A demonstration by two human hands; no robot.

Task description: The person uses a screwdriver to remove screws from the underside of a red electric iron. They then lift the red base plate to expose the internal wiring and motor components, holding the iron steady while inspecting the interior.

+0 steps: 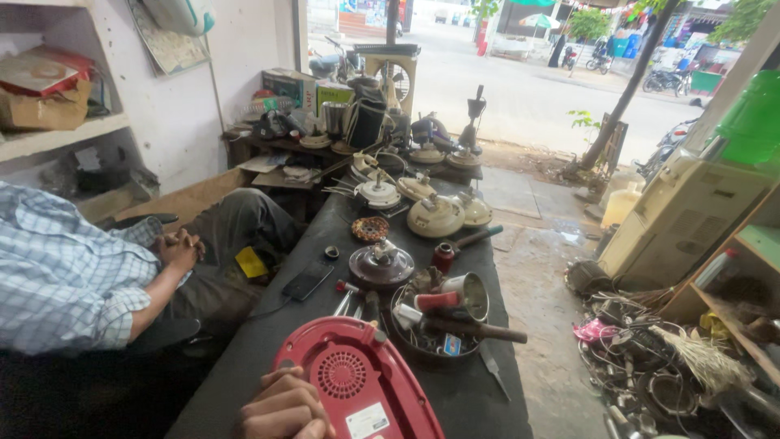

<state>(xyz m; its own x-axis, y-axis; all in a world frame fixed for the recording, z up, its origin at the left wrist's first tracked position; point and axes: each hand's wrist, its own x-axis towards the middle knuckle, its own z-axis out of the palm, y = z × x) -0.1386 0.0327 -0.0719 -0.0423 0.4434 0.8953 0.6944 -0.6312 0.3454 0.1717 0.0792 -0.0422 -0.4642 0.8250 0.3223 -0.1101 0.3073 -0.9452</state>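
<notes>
A red appliance [357, 382] lies upside down at the near end of a long black workbench [268, 341], with its round vent grille and a white label facing up. My left hand [284, 410] grips its left edge with the fingers curled on the red plastic. My right hand is out of view. Just beyond the appliance stands a round tray [422, 345] holding a hammer, a metal cup and small tools. Screwdrivers [345, 299] lie beside it.
A person in a checked shirt [73, 276] sits at the left with clasped hands [180, 246]. A phone [307, 280], a dark motor [380, 264] and several cream fan motors [435, 215] line the bench. Tangled wires [650, 366] cover the floor at the right, beside shelves.
</notes>
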